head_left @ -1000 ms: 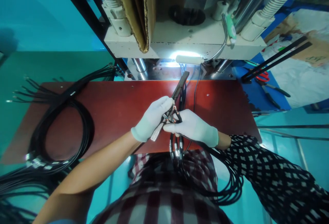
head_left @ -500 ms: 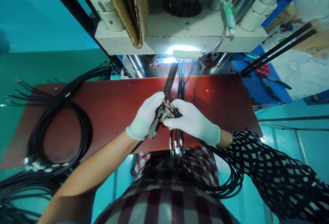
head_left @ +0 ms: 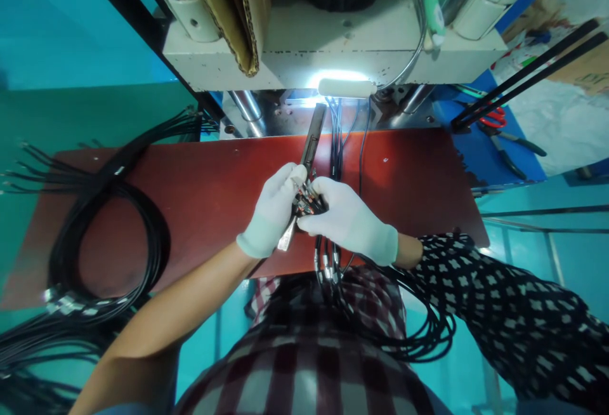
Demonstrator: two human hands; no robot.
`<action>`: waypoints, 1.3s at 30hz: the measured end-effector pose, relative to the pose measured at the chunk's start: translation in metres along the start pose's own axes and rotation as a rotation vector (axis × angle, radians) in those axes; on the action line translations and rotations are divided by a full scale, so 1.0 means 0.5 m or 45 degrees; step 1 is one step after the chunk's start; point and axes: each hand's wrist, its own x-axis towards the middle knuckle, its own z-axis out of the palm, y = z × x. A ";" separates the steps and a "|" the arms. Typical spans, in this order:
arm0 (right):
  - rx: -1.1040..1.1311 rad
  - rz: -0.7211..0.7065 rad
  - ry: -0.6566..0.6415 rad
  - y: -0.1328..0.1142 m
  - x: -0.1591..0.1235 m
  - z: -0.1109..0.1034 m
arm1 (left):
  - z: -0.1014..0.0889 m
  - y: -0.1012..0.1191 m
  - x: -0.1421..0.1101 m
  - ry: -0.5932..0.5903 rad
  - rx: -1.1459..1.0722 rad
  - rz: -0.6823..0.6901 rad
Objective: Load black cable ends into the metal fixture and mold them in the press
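The white-gloved left hand grips a long, dark metal bar, slanted over the reddish-brown bench, while the white-gloved right hand pinches thin black cables, silvery ends bunched between both hands!

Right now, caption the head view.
Left hand grips a bar, right hand holds cable ends, over a red board.

Slim dark bar, aslant, far end rightward, with shiny metallic cable ends bunched at its nearer half
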 end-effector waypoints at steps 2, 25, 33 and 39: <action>-0.006 -0.033 0.000 0.003 0.002 0.000 | -0.001 -0.001 -0.002 0.015 0.038 0.027; 0.045 -0.081 -0.204 -0.009 -0.020 -0.053 | -0.012 0.021 0.003 -0.142 -0.012 -0.167; 0.134 -0.109 -0.215 -0.008 -0.012 -0.047 | -0.015 0.018 0.003 -0.147 -0.038 -0.186; -0.232 -0.169 -0.001 -0.010 -0.019 -0.041 | -0.020 0.015 0.007 -0.110 0.011 -0.156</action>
